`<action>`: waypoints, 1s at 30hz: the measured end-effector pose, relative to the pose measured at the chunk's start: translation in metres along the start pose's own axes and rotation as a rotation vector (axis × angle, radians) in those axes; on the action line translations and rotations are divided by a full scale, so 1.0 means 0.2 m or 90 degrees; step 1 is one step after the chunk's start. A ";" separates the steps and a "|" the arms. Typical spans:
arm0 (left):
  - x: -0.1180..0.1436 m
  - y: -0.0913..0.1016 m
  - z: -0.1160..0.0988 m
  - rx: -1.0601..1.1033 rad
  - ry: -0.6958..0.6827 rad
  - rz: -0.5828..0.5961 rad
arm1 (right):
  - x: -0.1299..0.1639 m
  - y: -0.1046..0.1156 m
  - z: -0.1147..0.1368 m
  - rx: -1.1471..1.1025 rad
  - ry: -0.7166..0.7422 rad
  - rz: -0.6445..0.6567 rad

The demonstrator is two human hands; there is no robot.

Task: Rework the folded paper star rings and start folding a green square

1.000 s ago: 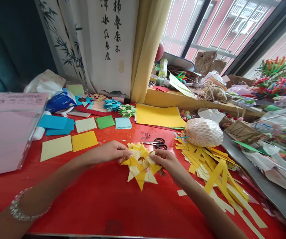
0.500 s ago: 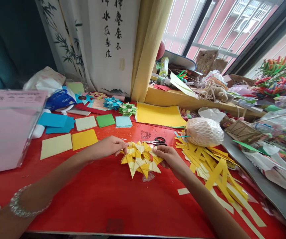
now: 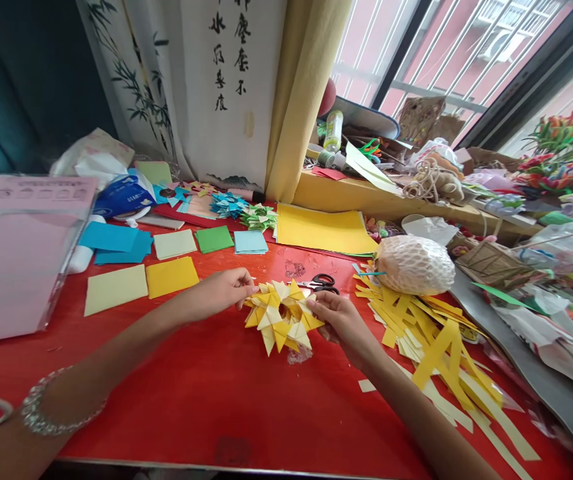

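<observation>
Left hand (image 3: 221, 293) pinches the left edge of the yellow paper star (image 3: 281, 320); right hand (image 3: 341, 320) grips its right side. Scissors (image 3: 322, 283) lie just beyond on the red worktop (image 3: 216, 400).

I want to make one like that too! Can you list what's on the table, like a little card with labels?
Left hand: pinches the spiky paper star's left edge
Right hand: holds the star's right side
Paper star: yellow and cream, folded points
Scissors: just behind the star
Yellow paper strips: heaped to the right
Coloured paper squares: at the left
Table: red
</observation>
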State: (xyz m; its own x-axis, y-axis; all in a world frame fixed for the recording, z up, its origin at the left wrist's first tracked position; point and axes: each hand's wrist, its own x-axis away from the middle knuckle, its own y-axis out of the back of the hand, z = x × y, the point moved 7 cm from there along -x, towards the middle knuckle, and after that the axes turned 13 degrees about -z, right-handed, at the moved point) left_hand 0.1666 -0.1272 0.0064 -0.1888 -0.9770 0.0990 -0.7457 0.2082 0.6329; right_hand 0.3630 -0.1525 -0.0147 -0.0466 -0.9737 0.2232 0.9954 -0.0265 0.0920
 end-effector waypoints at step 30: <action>0.01 0.05 -0.07 -0.105 -0.085 -0.115 | 0.08 0.05 0.18 0.388 0.403 -0.190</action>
State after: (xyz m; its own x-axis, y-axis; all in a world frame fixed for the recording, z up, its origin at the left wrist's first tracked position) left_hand 0.1679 -0.1272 0.0224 -0.1526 -0.9807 -0.1225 -0.6628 0.0096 0.7487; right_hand 0.3691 -0.1602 0.0238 -0.0609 -0.8925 -0.4468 0.7251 -0.3472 0.5947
